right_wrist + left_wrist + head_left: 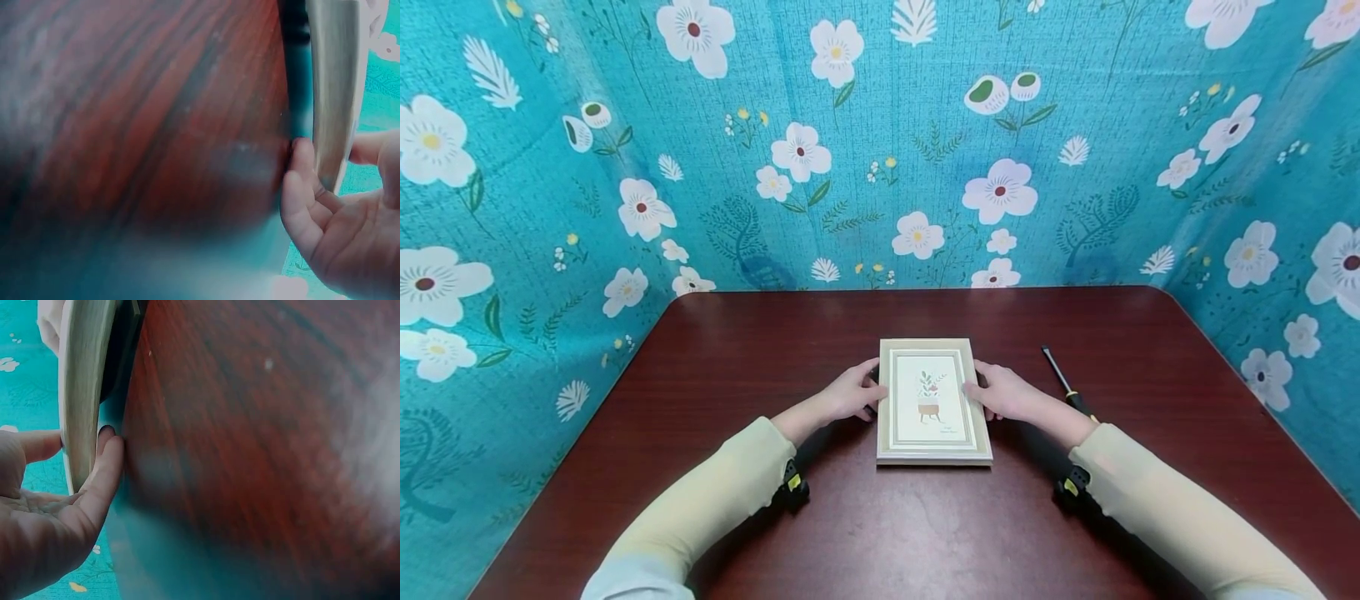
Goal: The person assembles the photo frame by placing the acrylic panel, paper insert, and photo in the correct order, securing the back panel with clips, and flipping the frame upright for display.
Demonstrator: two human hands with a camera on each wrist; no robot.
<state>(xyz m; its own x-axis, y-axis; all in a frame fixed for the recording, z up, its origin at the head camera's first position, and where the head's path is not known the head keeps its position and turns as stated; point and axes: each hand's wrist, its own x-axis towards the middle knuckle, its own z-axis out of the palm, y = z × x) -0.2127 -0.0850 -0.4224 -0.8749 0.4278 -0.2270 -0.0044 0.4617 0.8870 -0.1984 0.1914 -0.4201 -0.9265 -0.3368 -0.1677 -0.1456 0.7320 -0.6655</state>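
A cream picture frame holds a print of a potted plant, facing up in the middle of the table. My left hand grips its left side, thumb on the front face and fingers behind. On the opposite side my right hand holds it the same way. In the left wrist view the frame's wooden edge sits between thumb and fingers, with a gap above the tabletop. The right wrist view shows the other edge pinched likewise, fingertips close over the table.
A screwdriver with a black and yellow handle lies right of the frame, partly hidden by the right forearm. The dark red table ends at a blue flowered curtain behind and at both sides.
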